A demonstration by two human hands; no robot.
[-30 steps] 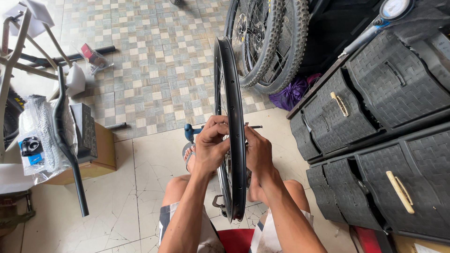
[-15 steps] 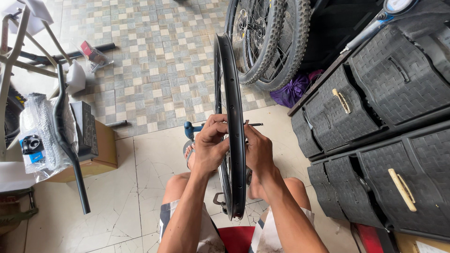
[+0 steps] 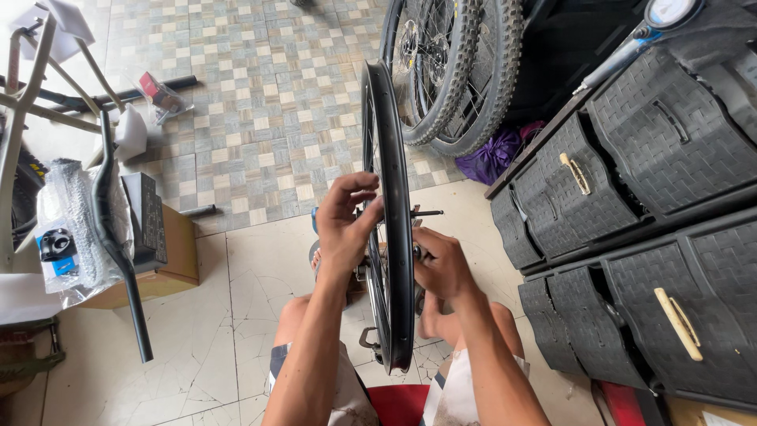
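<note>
Seated person, knees apart, bare black wheel rim [image 3: 392, 260] standing upright on edge between the legs, low end near the floor [image 3: 229, 331] in front of a red seat edge [image 3: 398, 404].

Left hand [image 3: 347, 225] on the left side of the rim, about mid-height. Fingers [image 3: 356, 189] curled and partly closed, tips pressing against the rim's sidewall; thumb side wraps toward the rim edge. A pinch-like hold on the rim, not a full fist.

Right hand [image 3: 441, 264] on the right side of the rim, slightly lower, near the hub. Fingers bent inward toward the hub area; whether they grip a small part there cannot be told, as the rim hides the tips. A thin axle end [image 3: 426, 212] sticks out to the right just above this hand.

Around: two knobby-tyred wheels [image 3: 453, 71] lean at the far side of the floor, purple bag [image 3: 489, 156] beside them. Black woven drawer units [image 3: 631, 205] along the right. Left side: black handlebar [image 3: 110, 229] resting over a cardboard box [image 3: 177, 252], plastic-wrapped parts [image 3: 67, 229] beside it.
</note>
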